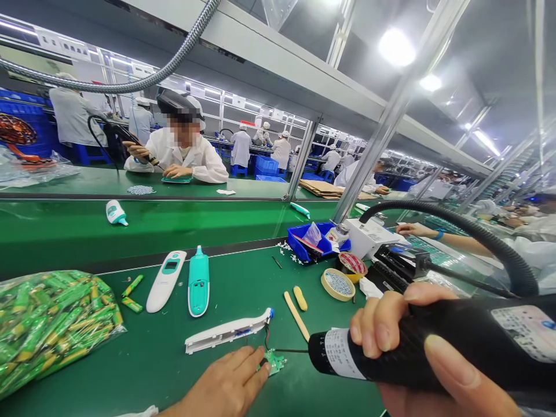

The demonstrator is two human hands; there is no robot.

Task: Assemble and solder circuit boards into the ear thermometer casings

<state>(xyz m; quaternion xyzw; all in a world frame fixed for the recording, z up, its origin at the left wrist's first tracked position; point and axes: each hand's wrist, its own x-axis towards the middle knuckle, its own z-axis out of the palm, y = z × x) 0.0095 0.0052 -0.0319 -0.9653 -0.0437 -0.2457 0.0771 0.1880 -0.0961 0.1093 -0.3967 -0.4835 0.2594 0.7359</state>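
Observation:
My right hand (pixel 417 341) is wrapped around a black electric screwdriver (pixel 469 330) lying almost level, its long thin bit pointing left. The bit's tip reaches a small green circuit board (pixel 276 362) on the green bench. My left hand (pixel 230 379) holds this board against the bench, the fingertips covering its left part. Dark and red wires run from the board to an open white thermometer housing (pixel 230 331) just beyond my fingers. Farther back lie a closed white thermometer (pixel 166 281) and a teal-and-white one (pixel 198 284) with its battery bay showing.
A clear bag of green batteries (pixel 56 324) fills the left side, two loose batteries (pixel 132 294) beside it. Wooden sticks, a round tray of screws (pixel 337 284), a blue bin (pixel 315 242) and a white box with a black hose stand right. Co-workers sit across and at right.

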